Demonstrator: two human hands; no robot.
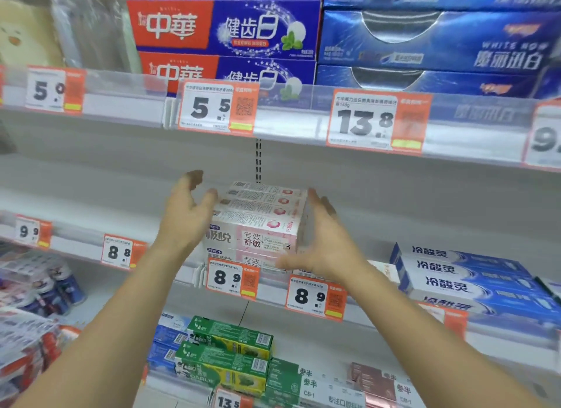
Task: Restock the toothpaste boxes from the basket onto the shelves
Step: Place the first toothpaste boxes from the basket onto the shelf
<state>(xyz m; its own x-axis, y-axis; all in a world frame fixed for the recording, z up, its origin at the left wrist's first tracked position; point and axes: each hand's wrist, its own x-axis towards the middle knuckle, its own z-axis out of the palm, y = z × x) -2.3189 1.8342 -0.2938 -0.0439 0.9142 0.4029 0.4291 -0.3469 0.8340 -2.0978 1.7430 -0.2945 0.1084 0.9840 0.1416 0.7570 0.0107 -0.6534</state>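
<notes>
A stack of several pink-and-white toothpaste boxes [261, 222] stands on the middle shelf [91, 195], behind an 8.9 price tag [232, 278]. My left hand [188, 213] lies against the stack's left side with straight fingers. My right hand [324, 240] is at the stack's right side, fingers straight and spread; whether it touches the boxes is unclear. Neither hand curls round a box. The basket is out of view.
Red-and-blue boxes [224, 28] and dark blue boxes [431, 43] fill the top shelf. Blue-and-white boxes [461, 280] lie on the middle shelf at right. Green boxes [227, 356] sit on the lower shelf. Bottles [39, 289] stand at lower left.
</notes>
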